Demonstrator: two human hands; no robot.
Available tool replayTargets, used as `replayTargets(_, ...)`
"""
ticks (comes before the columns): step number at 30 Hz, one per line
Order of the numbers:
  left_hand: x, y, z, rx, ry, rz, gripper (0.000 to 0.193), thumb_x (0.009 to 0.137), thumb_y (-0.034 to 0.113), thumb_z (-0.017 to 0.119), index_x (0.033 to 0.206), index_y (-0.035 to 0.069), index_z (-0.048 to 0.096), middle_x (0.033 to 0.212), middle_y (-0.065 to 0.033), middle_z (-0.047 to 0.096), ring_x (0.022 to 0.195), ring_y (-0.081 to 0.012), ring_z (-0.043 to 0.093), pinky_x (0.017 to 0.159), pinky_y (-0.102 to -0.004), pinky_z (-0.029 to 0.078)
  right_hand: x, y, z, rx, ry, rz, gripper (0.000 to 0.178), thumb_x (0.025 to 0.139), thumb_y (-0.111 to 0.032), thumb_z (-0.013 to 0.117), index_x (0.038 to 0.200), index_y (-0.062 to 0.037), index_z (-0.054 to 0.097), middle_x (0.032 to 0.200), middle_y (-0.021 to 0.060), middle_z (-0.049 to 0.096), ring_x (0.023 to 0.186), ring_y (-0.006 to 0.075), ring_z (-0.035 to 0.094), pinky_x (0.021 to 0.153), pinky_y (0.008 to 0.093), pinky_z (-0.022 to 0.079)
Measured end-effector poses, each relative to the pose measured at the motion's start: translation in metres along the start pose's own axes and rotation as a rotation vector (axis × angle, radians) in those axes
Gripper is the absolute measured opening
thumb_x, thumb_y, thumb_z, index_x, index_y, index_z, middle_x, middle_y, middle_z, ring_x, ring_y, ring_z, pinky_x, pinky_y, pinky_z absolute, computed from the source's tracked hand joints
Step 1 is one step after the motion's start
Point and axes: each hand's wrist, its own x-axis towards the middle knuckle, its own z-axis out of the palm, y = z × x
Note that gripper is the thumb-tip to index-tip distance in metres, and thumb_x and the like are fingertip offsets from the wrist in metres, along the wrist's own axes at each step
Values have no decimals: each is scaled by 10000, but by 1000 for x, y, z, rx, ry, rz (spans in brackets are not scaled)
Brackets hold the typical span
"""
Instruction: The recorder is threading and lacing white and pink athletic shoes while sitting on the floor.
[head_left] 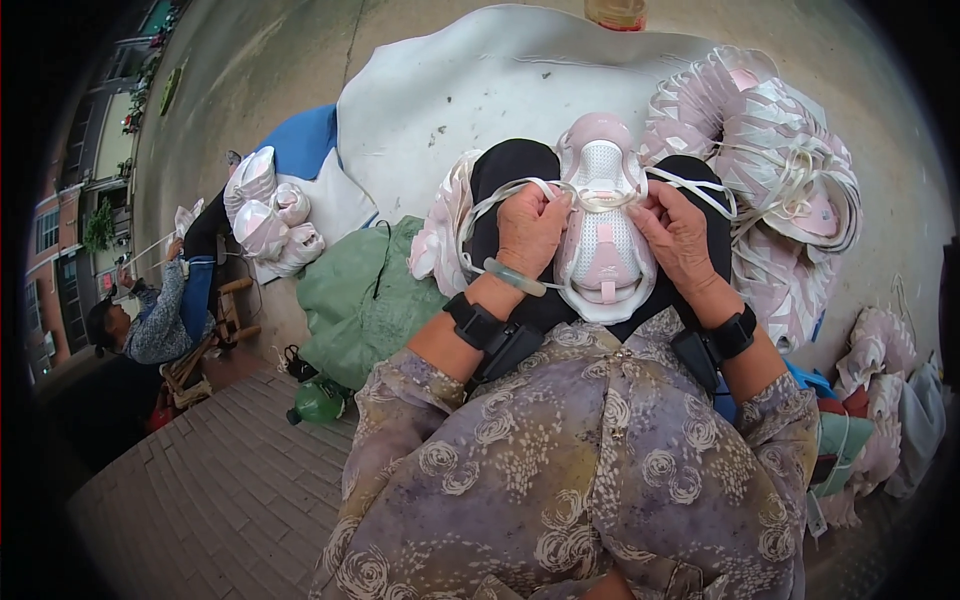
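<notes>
A white and pale pink shoe upper (605,262) lies between my knees, its rounded toe pointing away from me. Across its front runs a white shoelace (604,200). My left hand (533,228) pinches the lace at the left edge of the upper, and a loose length loops out over my left knee. On the opposite edge, my right hand (675,232) has its fingers closed on the same lace, with the other end trailing over my right knee. The fingertips hide exactly where the lace passes through the edges.
Stacked pink and white shoe uppers (790,150) with laces sit to the right; more uppers (440,225) lie by my left knee. A white sheet (480,95) spreads ahead. Left are a green sack (360,290), a green bottle (320,400) and a seated person (165,320) beside bundled uppers (270,212).
</notes>
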Motion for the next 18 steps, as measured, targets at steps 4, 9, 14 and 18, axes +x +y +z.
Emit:
replayTargets(4,-1,0,3,230,63,185,139,761,125,607,729,-6,570,577,-87,571,505,-154,537,490,-293,431,-7,5,-7,134,1,114,162,796,-84,612,922,-13,539,729,-7,509,633,62,443,600,188,413)
replayTargets(9,-3,4,5,527,64,538,131,745,129,600,710,19,538,600,-158,550,548,-300,561,511,-363,439,-9,11,-13,178,-29,146,109,818,-73,582,898,-21,528,733,-21,509,629,47,436,596,176,401)
replayTargets(14,9,7,3,587,-56,320,227,712,208,653,727,35,507,598,-148,535,592,-321,558,531,-388,434,-6,8,-16,376,-13,230,78,851,-91,557,897,-28,546,725,-25,517,618,33,429,564,162,375)
replayTargets(18,-4,22,-2,505,-63,213,343,672,285,702,801,50,488,624,-109,527,596,-311,552,547,-391,437,-2,-3,-25,425,72,282,87,868,-115,551,883,-30,564,722,-21,540,591,34,436,541,170,370)
